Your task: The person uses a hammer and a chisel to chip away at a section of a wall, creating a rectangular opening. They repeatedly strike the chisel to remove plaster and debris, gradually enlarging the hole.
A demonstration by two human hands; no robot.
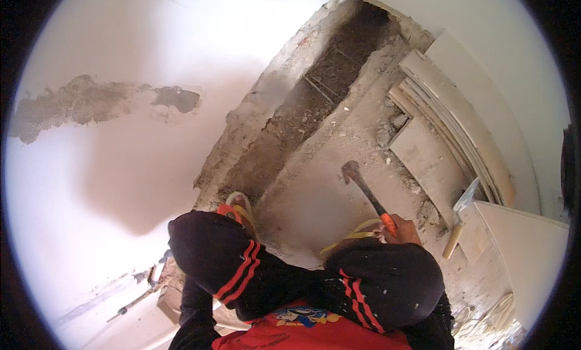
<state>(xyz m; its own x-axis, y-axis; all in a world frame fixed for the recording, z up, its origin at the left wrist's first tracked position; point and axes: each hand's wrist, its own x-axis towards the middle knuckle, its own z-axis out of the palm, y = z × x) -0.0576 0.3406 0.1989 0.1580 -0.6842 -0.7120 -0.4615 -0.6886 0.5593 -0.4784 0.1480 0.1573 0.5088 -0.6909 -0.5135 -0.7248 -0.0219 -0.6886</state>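
Observation:
My right hand (402, 229) grips the orange handle of a hammer (363, 186), its dark metal head over dusty rubble floor. My left hand is not visible; that arm (190, 307) runs down behind my bent knee (206, 247). Beside that knee are a sandalled foot (242, 211) and a small orange object (227, 211) I cannot make out. My other foot, with yellow straps (354, 235), is partly hidden near the hammer.
A long broken trench (327, 77) with thin bars runs up from my feet, beside a white wall (121, 168) with grey patches. Stacked boards (436, 108) and a trowel-like tool (460, 214) lie right; more tools and debris (154, 277) are at lower left.

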